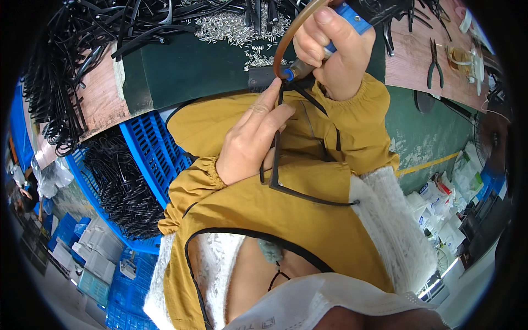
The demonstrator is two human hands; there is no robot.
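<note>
My left hand point(250, 135) is closed on a thin black angled strip point(276, 159), whose lower part bends off to the right across my lap. Its index fingertip points up beside a blue hose fitting. Above and to the right, my right hand point(341, 52) grips a blue-bodied air tool point(356, 19) with a metal end point(301, 69). From the fitting, a brown hose point(286, 41) arches upward past this hand. A small dark block point(261, 78) sits at the near bench edge, just left of the fitting. Where tool and strip meet is hidden.
Small silver pins point(236, 27) lie heaped on the dark green bench mat point(176, 74). Black strips point(63, 99) pile up at left. Below stands a blue basket point(151, 146) with a bundle of black parts point(121, 187). Pliers point(435, 65) rest on the right bench.
</note>
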